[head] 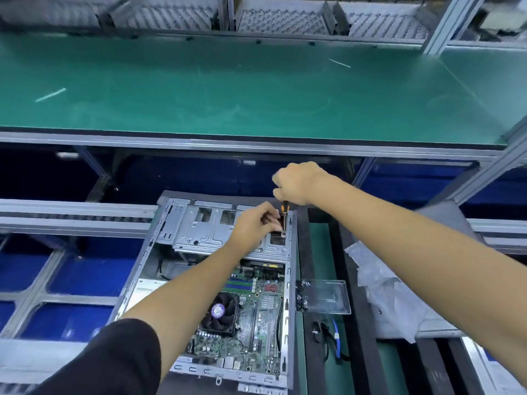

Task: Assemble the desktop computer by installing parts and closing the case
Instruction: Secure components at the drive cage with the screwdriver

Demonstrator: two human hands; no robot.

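Clearly the right hand [296, 182] grips a screwdriver [284, 210]; the left hand [255, 223] pinches near its tip. Case [176, 223] looks stiff, heavy; lift by its frame edges.

The bare silver-grey steel computer case [182, 226] frames a green motherboard [256, 317] with a black fan [219, 312] labelled purple. The screwdriver handle [285, 208] is orange and black. The flat worktop [228, 89] is green, the sleeve [114, 363] black.
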